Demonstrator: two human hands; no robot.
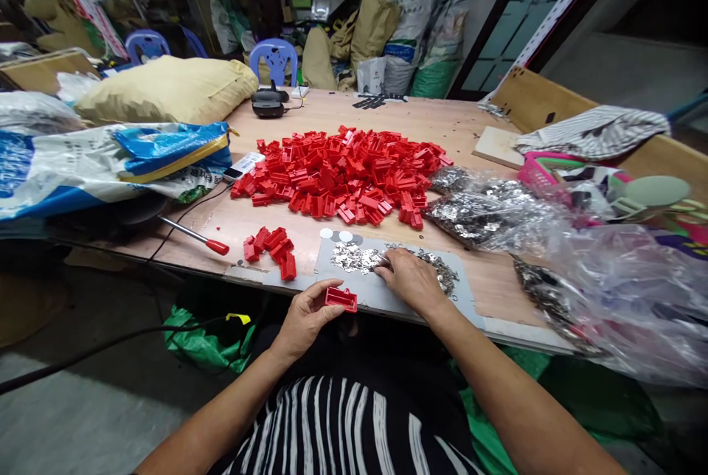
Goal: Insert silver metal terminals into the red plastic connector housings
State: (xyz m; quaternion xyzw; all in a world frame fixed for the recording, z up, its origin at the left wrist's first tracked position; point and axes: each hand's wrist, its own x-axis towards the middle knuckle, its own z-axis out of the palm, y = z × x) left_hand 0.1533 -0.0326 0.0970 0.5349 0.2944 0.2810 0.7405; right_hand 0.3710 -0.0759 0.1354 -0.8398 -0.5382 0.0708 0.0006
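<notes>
My left hand is closed on a small red plastic part, held just in front of the table's near edge. My right hand lies palm down on a grey mat, its fingertips in a small heap of shiny metal pieces; whether they pinch a piece I cannot tell. A small cluster of red parts lies left of the mat. A big heap of the same red parts fills the middle of the wooden table.
Clear plastic bags of metal pieces lie at the right, with a pink basket behind. A red-handled screwdriver, a blue and white sack, a yellow sack are at the left. Blue chairs stand behind the table.
</notes>
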